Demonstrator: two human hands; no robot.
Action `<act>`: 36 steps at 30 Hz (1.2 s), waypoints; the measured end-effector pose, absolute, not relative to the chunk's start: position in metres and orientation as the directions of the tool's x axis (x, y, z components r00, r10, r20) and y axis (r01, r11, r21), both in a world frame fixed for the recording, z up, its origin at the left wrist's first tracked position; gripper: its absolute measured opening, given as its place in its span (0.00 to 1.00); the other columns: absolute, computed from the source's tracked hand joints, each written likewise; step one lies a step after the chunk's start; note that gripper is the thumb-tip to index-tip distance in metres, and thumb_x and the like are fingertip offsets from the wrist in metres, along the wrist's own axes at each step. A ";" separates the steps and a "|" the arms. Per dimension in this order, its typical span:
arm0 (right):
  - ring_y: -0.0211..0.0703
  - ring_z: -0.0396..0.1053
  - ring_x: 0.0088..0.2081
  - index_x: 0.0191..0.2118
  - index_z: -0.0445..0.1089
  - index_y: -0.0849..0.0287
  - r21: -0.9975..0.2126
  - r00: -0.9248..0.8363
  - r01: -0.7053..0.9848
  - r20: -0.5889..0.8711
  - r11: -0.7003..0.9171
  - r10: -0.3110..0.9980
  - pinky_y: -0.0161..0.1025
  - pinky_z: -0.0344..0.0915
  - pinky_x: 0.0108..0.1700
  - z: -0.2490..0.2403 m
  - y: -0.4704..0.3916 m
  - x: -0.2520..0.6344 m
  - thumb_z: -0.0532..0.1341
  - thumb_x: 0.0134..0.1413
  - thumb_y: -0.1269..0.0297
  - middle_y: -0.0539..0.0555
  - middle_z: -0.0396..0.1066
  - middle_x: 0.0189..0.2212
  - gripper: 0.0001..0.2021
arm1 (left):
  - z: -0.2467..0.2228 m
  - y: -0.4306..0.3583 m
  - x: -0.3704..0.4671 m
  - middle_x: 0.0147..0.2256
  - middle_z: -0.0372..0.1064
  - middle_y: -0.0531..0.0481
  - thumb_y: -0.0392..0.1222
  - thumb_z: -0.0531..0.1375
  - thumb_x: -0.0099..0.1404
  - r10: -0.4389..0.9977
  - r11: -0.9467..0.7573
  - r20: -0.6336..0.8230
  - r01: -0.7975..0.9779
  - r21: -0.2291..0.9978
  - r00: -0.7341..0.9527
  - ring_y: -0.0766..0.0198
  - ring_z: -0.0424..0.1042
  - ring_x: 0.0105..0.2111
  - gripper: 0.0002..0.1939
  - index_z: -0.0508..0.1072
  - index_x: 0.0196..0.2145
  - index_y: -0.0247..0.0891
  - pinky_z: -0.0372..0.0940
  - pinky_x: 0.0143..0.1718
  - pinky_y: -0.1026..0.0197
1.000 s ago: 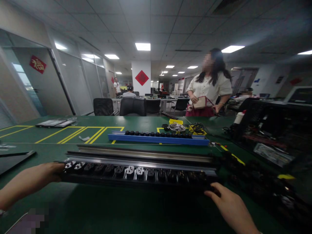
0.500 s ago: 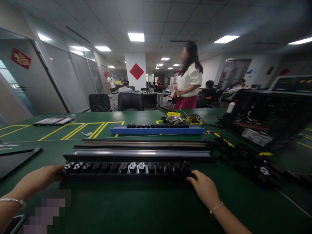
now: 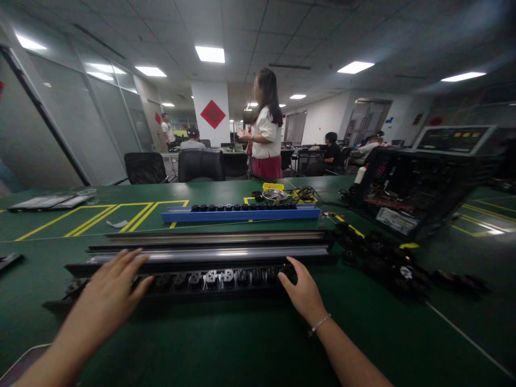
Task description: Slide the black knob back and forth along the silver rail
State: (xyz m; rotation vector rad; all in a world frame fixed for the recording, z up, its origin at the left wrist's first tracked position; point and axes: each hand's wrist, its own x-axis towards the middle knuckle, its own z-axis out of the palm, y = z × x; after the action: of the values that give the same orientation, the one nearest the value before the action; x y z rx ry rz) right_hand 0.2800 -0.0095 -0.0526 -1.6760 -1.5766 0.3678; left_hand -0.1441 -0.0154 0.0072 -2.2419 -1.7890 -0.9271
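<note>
A long black channel rail (image 3: 217,299) lies across the table in front of me, with a row of power socket modules (image 3: 212,279) set along it. Over its left part, my left hand (image 3: 110,287) is open, fingers spread and holding nothing; it hides the sockets beneath. At the rail's right end, my right hand (image 3: 303,293) has thumb and forefinger on either side of the last black socket module (image 3: 289,272). Just behind lie further empty channels, one with a shiny silver inside (image 3: 226,253) and another dark-edged one (image 3: 217,237).
Farther back is a blue rail (image 3: 242,215) holding black sockets, beside a metal bowl (image 3: 274,195) and cables (image 3: 305,194). Loose black modules (image 3: 379,260) are piled on the right before an opened computer case (image 3: 397,193). A person (image 3: 266,129) stands beyond the table.
My left hand has let go of the rail's left end and moved over its sockets. My right hand has shifted from the rail's end onto the last socket. The view has turned right.
</note>
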 end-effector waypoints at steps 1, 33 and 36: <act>0.47 0.61 0.54 0.52 0.64 0.60 -0.718 0.184 0.688 0.316 0.108 0.931 0.46 0.56 0.57 -0.056 -0.007 0.277 0.54 0.52 0.55 0.58 0.65 0.51 0.23 | 0.007 -0.017 -0.100 0.55 0.60 0.51 0.51 0.54 0.57 0.805 -0.302 0.576 0.933 0.193 0.142 0.46 0.50 0.60 0.23 0.63 0.51 0.54 0.45 0.61 0.39; 0.46 0.68 0.47 0.43 0.70 0.61 -0.815 0.354 0.568 0.366 0.113 0.861 0.43 0.63 0.52 -0.074 -0.003 0.271 0.56 0.44 0.66 0.58 0.71 0.44 0.17 | -0.071 -0.041 0.116 0.58 0.58 0.54 0.36 0.51 0.59 0.549 -0.534 0.673 0.827 -0.175 0.496 0.59 0.54 0.58 0.25 0.63 0.55 0.42 0.56 0.55 0.56; 0.46 0.68 0.46 0.42 0.70 0.60 -0.820 0.362 0.557 0.384 0.134 0.849 0.43 0.63 0.52 -0.075 -0.003 0.272 0.56 0.43 0.67 0.57 0.72 0.43 0.17 | -0.082 -0.044 0.121 0.59 0.57 0.55 0.38 0.51 0.58 0.557 -0.557 0.624 0.804 -0.209 0.548 0.59 0.52 0.59 0.27 0.60 0.57 0.41 0.55 0.55 0.55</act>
State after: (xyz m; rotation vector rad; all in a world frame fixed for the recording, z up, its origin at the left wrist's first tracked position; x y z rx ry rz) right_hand 0.2717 -0.0028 -0.0749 -1.5428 -1.3121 0.3392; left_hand 0.1208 -0.0442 -0.0824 -2.3080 -1.0990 -0.6911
